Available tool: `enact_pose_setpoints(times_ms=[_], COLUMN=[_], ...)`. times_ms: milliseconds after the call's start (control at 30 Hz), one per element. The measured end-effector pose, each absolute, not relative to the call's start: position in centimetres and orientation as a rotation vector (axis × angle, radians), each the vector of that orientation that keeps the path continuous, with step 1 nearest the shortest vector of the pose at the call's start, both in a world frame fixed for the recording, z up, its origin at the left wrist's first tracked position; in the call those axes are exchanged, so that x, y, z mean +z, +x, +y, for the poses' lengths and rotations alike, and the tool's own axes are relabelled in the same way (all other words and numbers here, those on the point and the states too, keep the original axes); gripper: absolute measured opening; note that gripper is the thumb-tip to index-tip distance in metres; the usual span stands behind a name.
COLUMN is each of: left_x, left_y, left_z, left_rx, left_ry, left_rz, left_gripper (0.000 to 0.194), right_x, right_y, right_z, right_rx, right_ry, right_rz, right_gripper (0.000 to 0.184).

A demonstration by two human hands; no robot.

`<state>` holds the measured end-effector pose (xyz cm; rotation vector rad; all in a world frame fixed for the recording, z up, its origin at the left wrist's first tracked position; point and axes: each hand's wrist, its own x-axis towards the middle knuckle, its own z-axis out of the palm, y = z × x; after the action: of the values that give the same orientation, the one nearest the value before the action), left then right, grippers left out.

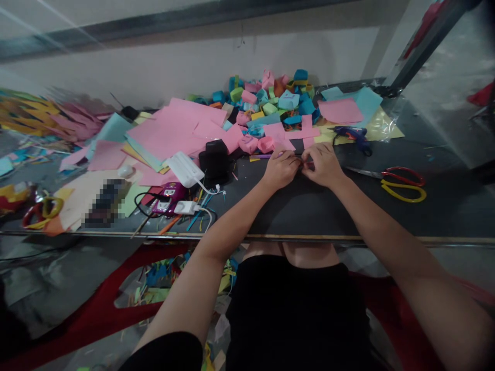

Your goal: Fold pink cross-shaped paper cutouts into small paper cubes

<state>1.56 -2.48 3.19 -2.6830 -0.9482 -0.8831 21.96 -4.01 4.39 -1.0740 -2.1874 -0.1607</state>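
My left hand point(283, 168) and my right hand point(322, 164) meet over the dark tabletop, fingertips almost touching. Both are pinched closed around something small between them, too hidden by the fingers to name. A thin purple stick point(263, 156) shows just left of my left hand; whether the hand holds it I cannot tell. Pink paper cutouts point(306, 132) lie just beyond my hands. Behind my right hand rests a blue glue gun point(352, 135). Scissors point(402, 180) with red and yellow handles lie to its right, blades toward the hand.
Several small folded paper boxes point(288, 100) are heaped by the wall. Pink paper sheets point(166, 131) spread at the left. Nearer stand a black object point(215, 161), a white charger point(185, 169) and a purple power strip point(170, 198) with cables. More scissors point(42, 212) lie far left.
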Motion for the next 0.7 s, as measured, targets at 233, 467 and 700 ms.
enact_pose_setpoints(times_ms=[233, 467, 700], left_x=[2.7, 3.1, 3.3], left_y=[1.4, 1.1, 0.6], left_z=[-2.0, -2.0, -1.9], left_rx=[-0.978, -1.064, -1.129], left_ry=[-2.658, -2.625, -2.586], left_rz=[-0.939, -0.922, -0.979], left_gripper=[0.033, 0.034, 0.032], right_x=[4.0, 4.0, 4.0], right_y=[21.8, 21.9, 23.7], right_z=[-3.6, -3.4, -2.5], right_rx=[-0.220, -0.271, -0.271], right_ry=[-1.096, -1.071, -1.138], right_rz=[-2.219, -2.176, -2.139], right_gripper=[0.017, 0.025, 0.024])
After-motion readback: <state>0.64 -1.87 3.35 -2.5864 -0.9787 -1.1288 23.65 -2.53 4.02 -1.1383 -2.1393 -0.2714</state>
